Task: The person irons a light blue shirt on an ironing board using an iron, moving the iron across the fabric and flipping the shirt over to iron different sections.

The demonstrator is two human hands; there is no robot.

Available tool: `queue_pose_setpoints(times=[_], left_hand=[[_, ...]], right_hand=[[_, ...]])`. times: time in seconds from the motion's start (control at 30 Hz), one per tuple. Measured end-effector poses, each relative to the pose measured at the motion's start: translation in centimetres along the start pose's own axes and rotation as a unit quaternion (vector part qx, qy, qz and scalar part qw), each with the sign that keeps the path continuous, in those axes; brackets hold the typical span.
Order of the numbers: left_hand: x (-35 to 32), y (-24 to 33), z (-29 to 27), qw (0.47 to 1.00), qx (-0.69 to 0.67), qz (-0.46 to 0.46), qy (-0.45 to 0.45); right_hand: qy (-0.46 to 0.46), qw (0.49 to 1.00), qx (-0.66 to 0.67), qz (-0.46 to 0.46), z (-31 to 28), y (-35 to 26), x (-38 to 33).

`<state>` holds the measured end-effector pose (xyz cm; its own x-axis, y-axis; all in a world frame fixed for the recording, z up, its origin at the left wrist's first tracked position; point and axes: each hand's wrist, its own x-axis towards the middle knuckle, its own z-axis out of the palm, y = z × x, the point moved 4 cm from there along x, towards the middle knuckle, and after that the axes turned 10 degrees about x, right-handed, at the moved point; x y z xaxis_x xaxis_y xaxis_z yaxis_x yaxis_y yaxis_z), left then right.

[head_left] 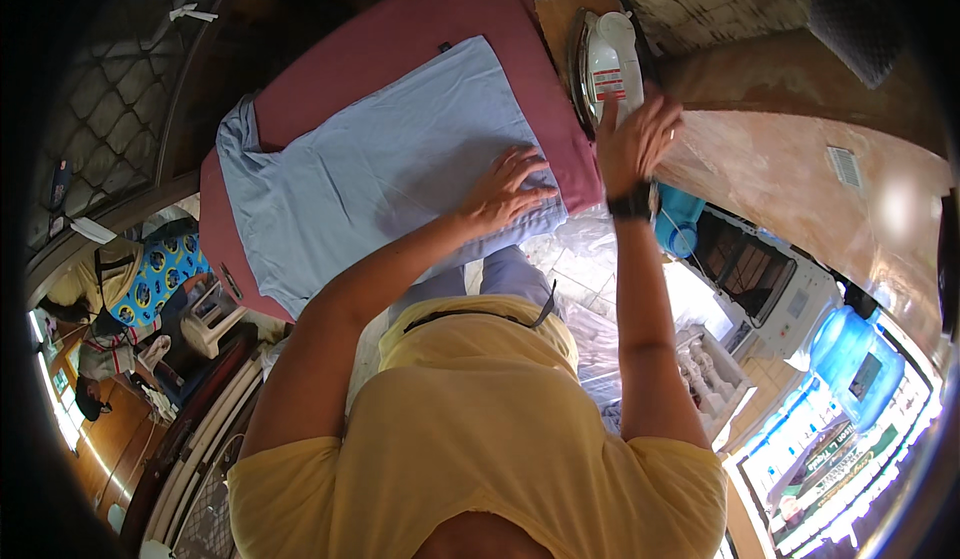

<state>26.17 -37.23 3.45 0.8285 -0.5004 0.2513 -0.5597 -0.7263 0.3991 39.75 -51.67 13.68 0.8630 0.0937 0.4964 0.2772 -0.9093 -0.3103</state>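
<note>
A light blue garment [350, 164] lies spread over a dark red padded ironing board [400, 34], its left end bunched up. My left hand [507, 194] rests on the garment's right end, fingers spread against the cloth. At the board's right end a white clothes iron [610, 59] sits on the iron rest [562, 21]. My right hand [637, 139], with a dark watch on the wrist, is at the near end of the iron. Its fingers are apart and partly cover the iron; whether they touch it I cannot tell.
To the right runs a curved brownish surface [800, 159]. Below it are a blue container [680, 221], a white appliance [795, 299] and a large blue water jug [850, 359]. A metal lattice gate [110, 109] stands at left, near a plastic stool [210, 319].
</note>
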Motion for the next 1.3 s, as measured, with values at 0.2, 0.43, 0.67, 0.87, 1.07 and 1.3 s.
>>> queue_pose_setpoints(times=[0.2,0.43,0.67,0.87,1.07,1.3], left_hand=[[3.1,-1.6,-2.3,0.996,-0.03,0.0,-0.086],[4.9,-6.4,-1.8,0.911,-0.351,-0.113,-0.186],[7.1,-9.6,-1.9,0.733,-0.593,-0.275,-0.19],[7.7,-17.1,-5.2,0.91,-0.335,-0.239,0.045],[7.6,-20.9,-8.6,0.944,0.102,-0.312,0.018],[7.6,-23.6,-8.8,0.922,-0.099,-0.368,0.07]], right_hand=[[-0.164,0.969,0.136,0.125,6.8,5.2,6.3],[-0.223,0.952,0.202,0.052,-5.9,2.3,1.3],[-0.268,0.938,0.207,0.08,-7.4,-2.5,-11.7],[-0.224,0.961,0.162,0.033,-3.5,-4.6,-12.6],[-0.18,0.965,0.191,0.023,-0.5,-6.1,-9.2],[-0.079,0.99,0.099,-0.061,3.0,-9.8,-3.9]])
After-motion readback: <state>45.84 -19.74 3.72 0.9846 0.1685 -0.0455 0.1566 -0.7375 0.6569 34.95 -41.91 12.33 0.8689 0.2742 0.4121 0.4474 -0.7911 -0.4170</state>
